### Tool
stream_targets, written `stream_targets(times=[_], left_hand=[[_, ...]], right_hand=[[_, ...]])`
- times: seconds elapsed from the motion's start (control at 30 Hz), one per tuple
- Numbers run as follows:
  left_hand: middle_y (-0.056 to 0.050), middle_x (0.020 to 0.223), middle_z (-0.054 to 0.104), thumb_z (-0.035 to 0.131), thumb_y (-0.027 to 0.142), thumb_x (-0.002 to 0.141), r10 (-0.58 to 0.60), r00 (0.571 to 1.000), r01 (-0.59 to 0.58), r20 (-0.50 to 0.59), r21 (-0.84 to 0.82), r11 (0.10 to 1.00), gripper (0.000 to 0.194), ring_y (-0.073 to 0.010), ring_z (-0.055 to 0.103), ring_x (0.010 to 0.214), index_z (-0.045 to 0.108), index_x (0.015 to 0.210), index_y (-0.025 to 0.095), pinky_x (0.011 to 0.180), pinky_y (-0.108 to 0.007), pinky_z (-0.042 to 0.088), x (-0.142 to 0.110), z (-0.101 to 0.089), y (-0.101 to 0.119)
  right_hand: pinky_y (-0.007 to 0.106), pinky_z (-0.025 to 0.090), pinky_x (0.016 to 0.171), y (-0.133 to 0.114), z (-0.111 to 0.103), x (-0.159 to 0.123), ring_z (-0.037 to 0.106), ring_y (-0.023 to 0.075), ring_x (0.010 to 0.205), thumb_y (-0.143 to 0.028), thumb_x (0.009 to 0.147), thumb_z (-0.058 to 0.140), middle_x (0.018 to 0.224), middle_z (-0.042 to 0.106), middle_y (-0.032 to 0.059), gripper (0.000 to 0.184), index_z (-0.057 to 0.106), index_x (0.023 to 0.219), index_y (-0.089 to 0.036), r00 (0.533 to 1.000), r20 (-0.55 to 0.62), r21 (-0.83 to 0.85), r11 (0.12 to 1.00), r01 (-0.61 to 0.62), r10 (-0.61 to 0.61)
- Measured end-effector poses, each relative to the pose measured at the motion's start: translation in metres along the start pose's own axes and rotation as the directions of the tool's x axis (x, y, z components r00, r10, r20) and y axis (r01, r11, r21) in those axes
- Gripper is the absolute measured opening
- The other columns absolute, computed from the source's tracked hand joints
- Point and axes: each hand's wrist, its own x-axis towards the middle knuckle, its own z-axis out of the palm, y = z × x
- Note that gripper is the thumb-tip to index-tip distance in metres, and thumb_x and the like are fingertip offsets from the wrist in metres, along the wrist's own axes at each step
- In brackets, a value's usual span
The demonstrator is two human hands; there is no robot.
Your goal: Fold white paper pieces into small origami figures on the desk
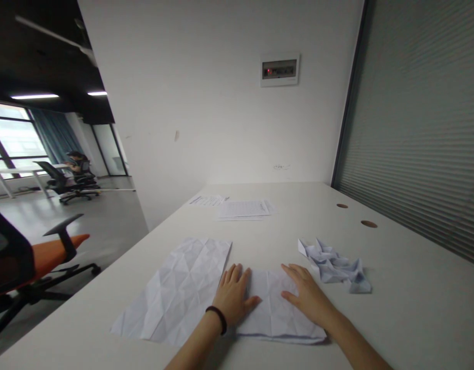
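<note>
1. Head view: left hand point(233, 297), with a black wristband point(217, 317), lies flat, palm down, on the left end of a folded paper sheet point(278, 313).
2. Right hand point(308, 298) lies flat on the sheet's right end. Hands are apart, fingers spread, neither clamped on anything.
3. Creased paper sheet point(173, 293) lies opened out just beside the left hand, on the white worktop point(391, 308).
4. Crumpled folded paper point(331, 267) lies near the right hand.
5. Printed sheets point(242, 209) lie well ahead on the worktop.

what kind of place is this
Probably an open-plan office: a long white desk holds printed papers, an office chair with an orange seat stands beside it, and a person sits at a far desk.
</note>
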Motion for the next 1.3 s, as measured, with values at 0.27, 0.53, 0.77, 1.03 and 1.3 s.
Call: stream_targets(times=[0.27, 0.53, 0.77, 1.03, 1.3], left_hand=[[-0.006, 0.137, 0.03, 0.052, 0.029, 0.073, 0.159, 0.981, -0.164, -0.108, -0.04, 0.986, 0.052, -0.0245, 0.021, 0.126, 0.041, 0.123, 0.022, 0.103, -0.042, 0.019, 0.003, -0.003, 0.003], [-0.006, 0.138, 0.026, 0.041, 0.041, 0.082, 0.374, 0.923, -0.365, 0.094, -0.101, 0.926, 0.054, -0.0231, 0.021, 0.127, 0.028, 0.131, 0.023, 0.103, -0.047, 0.014, -0.005, -0.001, 0.02], [-0.006, 0.138, 0.027, 0.045, 0.04, 0.079, 0.347, 0.932, -0.336, 0.104, -0.108, 0.936, 0.055, -0.0237, 0.021, 0.126, 0.031, 0.13, 0.023, 0.103, -0.047, 0.013, -0.005, -0.004, 0.021], [-0.005, 0.138, 0.029, 0.045, 0.036, 0.077, 0.348, 0.933, -0.335, 0.088, -0.135, 0.933, 0.056, -0.0228, 0.022, 0.126, 0.031, 0.13, 0.021, 0.103, -0.045, 0.013, -0.004, -0.004, 0.023], [-0.012, 0.137, 0.027, 0.048, 0.039, 0.074, 0.05, 0.999, -0.051, -0.02, -0.057, 0.997, 0.06, -0.0322, 0.014, 0.127, 0.033, 0.129, 0.016, 0.102, -0.05, 0.011, 0.0, 0.005, 0.011]], right_hand=[[0.036, 0.026, 0.101, 0.014, 0.002, 0.003, 0.035, 0.0238, 0.12, -0.034, 0.072, 0.051, 0.128, 0.043, 0.0134, 0.056, 0.043, 0.123, -0.012, 0.999, -0.006, -0.025, 0.998, -0.052, 0.052], [0.035, 0.034, 0.097, 0.013, 0.006, 0.01, 0.047, 0.0207, 0.107, -0.015, 0.067, 0.047, 0.11, 0.053, 0.01, 0.044, 0.053, 0.111, -0.014, 0.986, -0.165, 0.151, 0.988, 0.033, -0.008], [0.032, 0.05, 0.075, -0.007, -0.002, 0.008, 0.055, 0.0173, 0.089, -0.015, 0.069, 0.043, 0.113, 0.051, 0.0064, 0.049, 0.044, 0.118, -0.023, 0.937, -0.347, 0.461, 0.878, 0.128, 0.046], [0.032, 0.04, 0.091, -0.03, -0.008, -0.006, 0.054, 0.0162, 0.099, -0.009, 0.071, 0.039, 0.102, 0.062, 0.0042, 0.034, 0.065, 0.09, -0.021, 0.969, -0.07, 0.355, 0.901, 0.248, -0.239], [0.035, 0.023, 0.104, -0.028, -0.01, -0.014, 0.029, 0.0172, 0.125, -0.016, 0.069, 0.047, 0.134, 0.038, 0.0031, 0.029, 0.058, 0.094, -0.021, 0.953, 0.173, 0.282, 0.94, 0.192, -0.247]])
